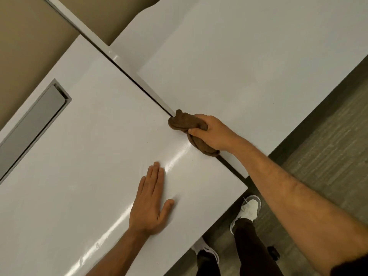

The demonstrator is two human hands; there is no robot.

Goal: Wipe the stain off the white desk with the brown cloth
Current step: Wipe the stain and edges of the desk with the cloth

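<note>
Here, the right hand is gripping the bunched brown cloth, fingers curled tight around it, pressing it down at the dark gap where two white desk tops are meeting, right on the near top's far edge. The left hand is lying flat on the same top, fingers straight and together, holding nothing. Wide bare surface is stretching leftward toward one grey cable flap. A tiny dark speck is showing just left of the cloth. Two white shoes are standing beyond the near edge.
</note>
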